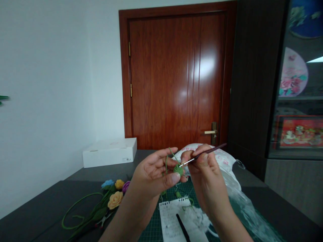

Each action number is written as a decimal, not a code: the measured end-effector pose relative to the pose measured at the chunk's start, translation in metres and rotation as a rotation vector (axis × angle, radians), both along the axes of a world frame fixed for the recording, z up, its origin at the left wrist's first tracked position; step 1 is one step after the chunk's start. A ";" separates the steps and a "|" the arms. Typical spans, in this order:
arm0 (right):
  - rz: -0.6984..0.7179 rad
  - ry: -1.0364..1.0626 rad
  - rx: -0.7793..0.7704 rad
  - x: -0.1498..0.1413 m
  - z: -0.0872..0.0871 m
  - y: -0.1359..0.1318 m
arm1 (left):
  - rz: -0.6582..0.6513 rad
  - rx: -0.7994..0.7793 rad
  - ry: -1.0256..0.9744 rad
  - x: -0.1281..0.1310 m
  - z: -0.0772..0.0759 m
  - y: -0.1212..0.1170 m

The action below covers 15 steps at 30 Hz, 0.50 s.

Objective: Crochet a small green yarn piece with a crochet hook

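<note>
A small green crochet piece (178,169) is pinched between the thumb and fingers of my left hand (157,169). Green yarn loops up over the raised index finger of that hand. My right hand (205,168) grips a crochet hook (210,150) with a dark handle and a silver shaft. The hook's tip meets the upper edge of the green piece. Both hands are held up above the table, close together. Below them lies a spiral-pad sheet (168,218) with handwriting, and a black pen (183,227) rests on it.
Crocheted flowers (115,200) with green stems lie at left, near pliers (103,220). White stuffing (198,218) sits by the paper on a green cutting mat (152,228). A white box (109,153) stands at the back left; a white plastic bag (228,161) lies behind my right hand.
</note>
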State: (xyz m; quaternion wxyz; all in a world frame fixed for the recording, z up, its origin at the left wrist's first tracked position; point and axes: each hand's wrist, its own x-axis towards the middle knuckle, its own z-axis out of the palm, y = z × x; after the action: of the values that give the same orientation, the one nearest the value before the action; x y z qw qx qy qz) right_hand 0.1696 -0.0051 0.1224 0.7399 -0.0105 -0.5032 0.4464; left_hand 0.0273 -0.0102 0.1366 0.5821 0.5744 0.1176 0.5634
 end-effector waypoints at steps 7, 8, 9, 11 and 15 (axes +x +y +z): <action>-0.052 -0.047 0.051 0.004 0.002 0.002 | 0.060 -0.002 -0.019 0.002 0.001 -0.003; -0.083 -0.064 0.080 0.006 0.002 0.002 | 0.069 0.001 -0.017 0.002 0.001 -0.004; -0.115 -0.079 0.112 0.007 0.003 0.002 | 0.085 0.000 -0.017 0.003 0.001 -0.004; -0.179 -0.107 0.175 0.010 0.004 0.001 | 0.110 0.000 -0.025 0.004 0.002 -0.005; -0.310 -0.156 0.261 0.014 0.005 -0.002 | 0.100 -0.001 -0.032 0.006 0.004 -0.010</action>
State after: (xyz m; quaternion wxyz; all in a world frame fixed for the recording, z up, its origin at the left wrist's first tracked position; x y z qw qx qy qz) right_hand 0.1840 -0.0075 0.1272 0.7536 -0.0260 -0.6048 0.2562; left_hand 0.0329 -0.0197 0.1404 0.5553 0.5582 0.1373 0.6010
